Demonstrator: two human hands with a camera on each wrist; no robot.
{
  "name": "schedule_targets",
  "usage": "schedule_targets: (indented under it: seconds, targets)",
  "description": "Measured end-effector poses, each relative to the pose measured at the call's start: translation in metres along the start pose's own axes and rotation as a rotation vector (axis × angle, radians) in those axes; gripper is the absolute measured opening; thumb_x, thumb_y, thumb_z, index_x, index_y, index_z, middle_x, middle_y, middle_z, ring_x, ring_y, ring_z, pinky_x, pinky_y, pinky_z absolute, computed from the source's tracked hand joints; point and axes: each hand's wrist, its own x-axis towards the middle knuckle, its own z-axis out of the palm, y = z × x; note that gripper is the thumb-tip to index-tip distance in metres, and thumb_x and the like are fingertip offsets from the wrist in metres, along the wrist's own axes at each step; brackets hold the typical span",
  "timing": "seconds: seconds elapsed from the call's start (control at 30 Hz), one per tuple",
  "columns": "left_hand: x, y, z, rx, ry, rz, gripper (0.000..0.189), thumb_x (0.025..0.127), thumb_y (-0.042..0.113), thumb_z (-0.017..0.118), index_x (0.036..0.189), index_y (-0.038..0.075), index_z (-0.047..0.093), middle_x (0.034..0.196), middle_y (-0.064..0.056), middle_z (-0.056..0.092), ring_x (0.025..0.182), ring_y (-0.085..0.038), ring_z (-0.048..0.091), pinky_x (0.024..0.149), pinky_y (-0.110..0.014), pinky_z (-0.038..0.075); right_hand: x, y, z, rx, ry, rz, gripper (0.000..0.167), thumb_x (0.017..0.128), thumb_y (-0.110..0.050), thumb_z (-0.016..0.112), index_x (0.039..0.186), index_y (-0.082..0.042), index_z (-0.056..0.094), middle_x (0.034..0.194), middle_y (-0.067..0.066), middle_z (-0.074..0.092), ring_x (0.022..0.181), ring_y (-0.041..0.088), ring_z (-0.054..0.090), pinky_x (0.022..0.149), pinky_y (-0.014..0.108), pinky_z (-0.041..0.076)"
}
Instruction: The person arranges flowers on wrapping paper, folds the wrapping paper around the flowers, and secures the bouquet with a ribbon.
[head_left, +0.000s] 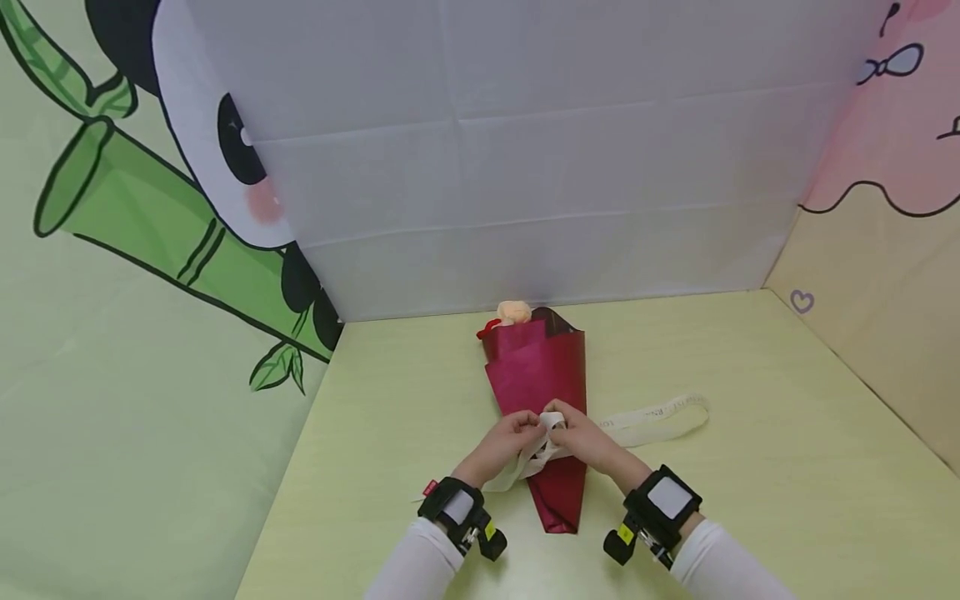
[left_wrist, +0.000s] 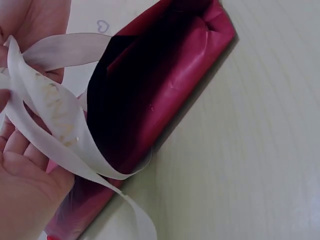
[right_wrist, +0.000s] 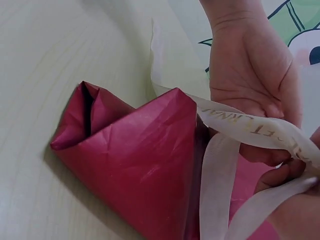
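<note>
Here we are at the pale wooden table (head_left: 360,442), and 2 bare hands are busy over a bouquet wrapped in crimson paper (head_left: 536,367), which lies in the middle of the tabletop. Its flower end points to the pale back wall (head_left: 540,167), its narrow folded foot lies between the forearms. The left hand (head_left: 510,440) has thumb and fingers bent in, pinching the white ribbon with gold lettering (head_left: 652,422) just above the wrapper; the right hand (head_left: 588,437), right beside it, pinches the same ribbon between thumb and forefinger, and a small loop stands up between the 2 sets of fingertips. From the wrists you see the strips cross and twist, gold capitals showing, close against the paper's open, dark-looking fold. Out to the right, a long bend of ribbon rests on the table; on the other side a tail trails past the left wrist. A peach flower (head_left: 514,312) peeks from the top, a bit of red (head_left: 489,328) beside it. Both wrists wear black strapped devices (head_left: 663,502) above white sleeves (head_left: 416,562), and a cartoon panda (head_left: 202,167) looks on from the left, beside green bamboo (head_left: 150,204).
</note>
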Motion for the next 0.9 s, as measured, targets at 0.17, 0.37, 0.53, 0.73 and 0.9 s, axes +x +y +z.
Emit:
schedule_targets:
  seconds: [0.17,0.37,0.53,0.73,0.9]
  targets:
    - [-0.002,0.005,0.003,0.053,-0.020,-0.004,0.025,0.096,0.017,0.055,0.103,-0.007,0.056,0.076,0.004,0.055,0.073,-0.007,0.049,0.066,-0.022,0.040,-0.001,-0.003,0.001,-0.004,-0.016,-0.011,0.014,0.090,0.002,0.043,0.104,0.001,0.045,0.090,0.008,0.045,0.082,0.019,0.043,0.066,0.029,0.035]
    - [-0.008,0.007,0.005,0.010,-0.041,0.000,0.024,0.094,0.010,0.057,0.109,-0.009,0.053,0.081,0.005,0.059,0.076,-0.005,0.055,0.068,-0.020,0.045,-0.004,-0.003,0.004,-0.002,-0.009,-0.015,0.015,0.091,0.000,0.043,0.105,0.002,0.047,0.094,0.010,0.049,0.087,0.019,0.047,0.071,0.031,0.040]
    - [-0.010,0.004,0.003,0.034,0.004,0.004,0.019,0.095,0.012,0.056,0.103,-0.005,0.053,0.081,0.001,0.061,0.076,-0.008,0.055,0.069,-0.021,0.044,-0.005,0.000,0.004,-0.010,0.019,0.002,0.017,0.093,-0.006,0.047,0.108,0.003,0.047,0.096,0.011,0.050,0.079,0.016,0.047,0.066,0.028,0.041]
    - [-0.015,0.003,-0.003,0.001,0.238,0.016,0.025,0.100,0.017,0.046,0.109,-0.006,0.051,0.093,-0.008,0.060,0.083,-0.009,0.056,0.075,-0.025,0.048,-0.012,0.004,-0.009,-0.221,0.083,0.099,0.026,0.087,-0.026,0.065,0.101,-0.004,0.058,0.084,0.003,0.053,0.068,0.014,0.044,0.058,0.026,0.039]
    - [-0.026,0.008,-0.023,-0.180,0.430,-0.052,0.022,0.099,0.013,0.043,0.105,-0.006,0.054,0.079,0.000,0.057,0.064,-0.006,0.053,0.058,-0.021,0.045,-0.032,0.017,-0.041,0.097,0.107,0.051,0.013,0.096,-0.018,0.054,0.089,-0.008,0.058,0.070,-0.003,0.050,0.059,0.009,0.045,0.055,0.023,0.038]
